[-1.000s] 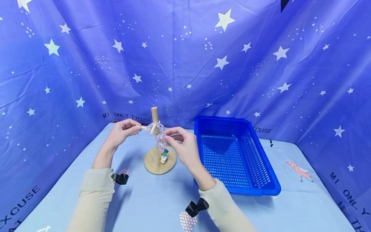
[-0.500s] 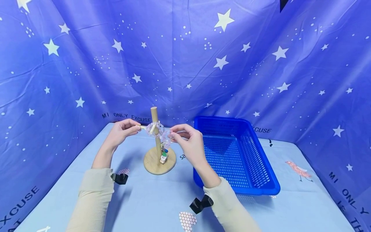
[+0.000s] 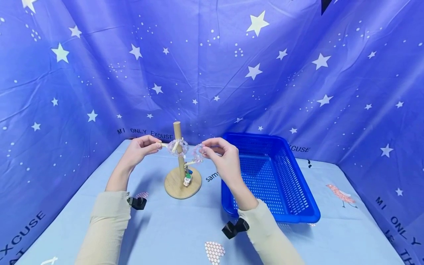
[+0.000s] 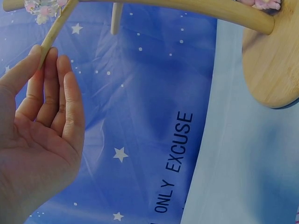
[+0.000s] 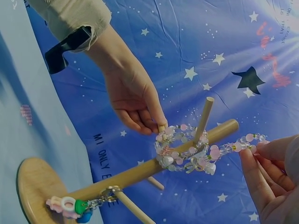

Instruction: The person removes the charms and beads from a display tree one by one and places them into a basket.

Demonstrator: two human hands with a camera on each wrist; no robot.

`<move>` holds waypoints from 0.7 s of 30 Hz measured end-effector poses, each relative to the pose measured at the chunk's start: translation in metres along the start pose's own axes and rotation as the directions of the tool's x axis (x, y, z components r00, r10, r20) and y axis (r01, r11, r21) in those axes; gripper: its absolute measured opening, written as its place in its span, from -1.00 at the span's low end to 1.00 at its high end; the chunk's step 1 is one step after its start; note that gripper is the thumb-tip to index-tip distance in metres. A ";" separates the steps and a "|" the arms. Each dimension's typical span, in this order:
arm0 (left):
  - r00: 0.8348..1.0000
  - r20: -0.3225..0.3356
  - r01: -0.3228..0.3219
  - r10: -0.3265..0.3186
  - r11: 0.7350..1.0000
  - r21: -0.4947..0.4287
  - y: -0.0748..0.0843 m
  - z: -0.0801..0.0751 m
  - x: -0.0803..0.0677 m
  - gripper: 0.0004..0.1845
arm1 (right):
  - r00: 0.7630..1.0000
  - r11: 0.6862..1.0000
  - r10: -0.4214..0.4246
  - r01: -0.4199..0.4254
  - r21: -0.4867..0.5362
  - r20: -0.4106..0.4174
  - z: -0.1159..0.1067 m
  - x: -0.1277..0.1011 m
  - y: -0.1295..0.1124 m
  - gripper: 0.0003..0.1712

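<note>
My right hand (image 3: 222, 156) pinches a beaded bracelet (image 3: 198, 153) at 3 o'clock of the wooden stand (image 3: 180, 163); my left hand (image 3: 140, 151) grip pinches a peg (image 3: 163, 145) at 9 o'clock

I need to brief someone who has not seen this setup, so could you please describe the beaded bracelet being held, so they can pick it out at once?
Find the wooden peg stand left of the blue basket. The right hand pinches a bracelet of pink and clear beads just right of the post. Unlike the similar bracelet looped on the pegs, it is stretched toward the basket.
</note>
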State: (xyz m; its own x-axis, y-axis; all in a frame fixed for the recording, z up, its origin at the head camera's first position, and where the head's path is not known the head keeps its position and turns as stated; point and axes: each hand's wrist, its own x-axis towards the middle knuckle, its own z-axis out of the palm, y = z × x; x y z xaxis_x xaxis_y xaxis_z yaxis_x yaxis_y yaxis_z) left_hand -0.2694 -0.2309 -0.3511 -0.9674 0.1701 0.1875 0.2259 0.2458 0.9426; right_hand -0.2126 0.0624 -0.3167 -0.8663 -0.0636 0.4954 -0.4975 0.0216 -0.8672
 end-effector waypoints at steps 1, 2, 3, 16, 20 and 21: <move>1.000 -0.001 0.001 -0.001 1.000 0.003 0.000 0.000 0.000 -0.82 | 1.000 1.000 -0.005 0.005 -0.009 -0.002 -0.001 0.001 0.000 -0.87; 1.000 -0.001 0.002 -0.002 1.000 0.005 0.000 0.000 0.000 -0.81 | 1.000 1.000 -0.009 0.009 -0.019 -0.004 -0.002 0.001 0.000 -0.87; 1.000 -0.001 0.002 -0.002 1.000 0.007 0.000 0.000 0.000 -0.80 | 1.000 0.999 -0.011 0.011 -0.031 -0.006 -0.002 0.002 0.000 -0.87; 1.000 0.002 -0.005 0.005 1.000 -0.005 0.000 0.000 0.000 -0.84 | 0.999 0.999 -0.036 0.036 -0.014 -0.029 -0.009 0.013 -0.001 -0.86; 1.000 0.004 -0.010 0.010 1.000 -0.007 0.000 0.000 0.000 -0.87 | 0.999 0.999 -0.037 0.037 -0.001 -0.035 -0.011 0.016 -0.002 -0.85; 1.000 0.005 -0.011 0.011 1.000 -0.007 0.000 0.000 0.000 -0.88 | 0.999 0.999 -0.035 0.035 0.003 -0.037 -0.012 0.016 -0.002 -0.85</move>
State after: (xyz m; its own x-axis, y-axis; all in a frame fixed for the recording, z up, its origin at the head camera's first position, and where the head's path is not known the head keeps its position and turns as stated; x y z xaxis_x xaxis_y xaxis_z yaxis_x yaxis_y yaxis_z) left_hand -0.2691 -0.2311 -0.3512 -0.9644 0.1772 0.1964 0.2356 0.2371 0.9425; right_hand -0.2262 0.0730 -0.3058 -0.8495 -0.0269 0.5269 -0.5274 0.0159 -0.8495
